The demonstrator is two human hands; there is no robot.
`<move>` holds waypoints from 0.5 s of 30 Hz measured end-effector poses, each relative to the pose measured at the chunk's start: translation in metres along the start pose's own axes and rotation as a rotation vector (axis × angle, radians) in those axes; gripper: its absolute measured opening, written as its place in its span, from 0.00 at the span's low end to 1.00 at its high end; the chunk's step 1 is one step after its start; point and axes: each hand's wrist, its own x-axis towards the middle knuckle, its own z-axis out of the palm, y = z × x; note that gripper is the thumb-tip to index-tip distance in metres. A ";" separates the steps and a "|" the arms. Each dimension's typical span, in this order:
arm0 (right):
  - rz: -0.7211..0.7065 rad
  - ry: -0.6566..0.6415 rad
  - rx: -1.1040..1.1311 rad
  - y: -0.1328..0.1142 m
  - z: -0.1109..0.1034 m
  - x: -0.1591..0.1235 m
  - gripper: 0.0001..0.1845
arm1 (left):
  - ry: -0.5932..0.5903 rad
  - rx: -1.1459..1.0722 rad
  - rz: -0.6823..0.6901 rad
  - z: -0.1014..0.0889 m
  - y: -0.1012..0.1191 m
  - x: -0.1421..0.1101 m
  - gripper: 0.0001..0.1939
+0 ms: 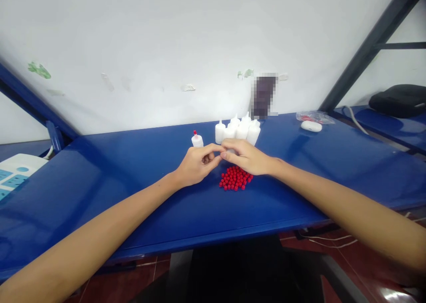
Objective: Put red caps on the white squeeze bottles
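Two slim, bare forearms (pixel 116 227) end in bare, seemingly slender fingers (pixel 211 149)

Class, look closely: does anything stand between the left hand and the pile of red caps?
Nothing visible does; the blue tabletop shows between the left hand and the red caps.

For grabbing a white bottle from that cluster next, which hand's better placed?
Probably your right hand: it sits just in front of the white bottles, while your left hand is nearer the lone red-capped bottle.
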 end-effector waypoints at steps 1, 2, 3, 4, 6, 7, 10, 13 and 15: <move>-0.007 -0.006 -0.013 0.000 0.001 0.000 0.19 | -0.009 0.009 0.000 0.000 0.000 0.000 0.09; -0.013 -0.018 -0.025 0.000 0.001 0.000 0.19 | -0.018 0.018 0.001 0.000 -0.001 -0.001 0.09; -0.014 -0.032 -0.035 -0.001 0.002 0.000 0.18 | -0.024 0.027 0.004 0.000 -0.002 -0.001 0.09; -0.012 -0.047 -0.041 -0.002 0.002 -0.001 0.18 | -0.030 0.034 0.010 0.000 -0.003 -0.002 0.09; -0.001 -0.076 -0.043 -0.004 0.002 -0.001 0.16 | -0.043 0.053 0.027 0.001 -0.005 -0.003 0.09; 0.004 -0.083 -0.041 -0.005 0.002 -0.001 0.15 | -0.048 0.069 0.041 0.001 -0.005 -0.003 0.09; -0.003 -0.082 -0.033 -0.008 0.001 0.000 0.13 | -0.059 0.141 0.086 0.001 -0.005 -0.004 0.10; -0.023 -0.069 -0.029 -0.009 0.000 0.001 0.11 | -0.066 0.204 0.109 0.000 -0.004 -0.005 0.11; -0.037 -0.061 -0.030 -0.009 0.001 0.002 0.11 | -0.071 0.239 0.119 0.000 -0.004 -0.004 0.11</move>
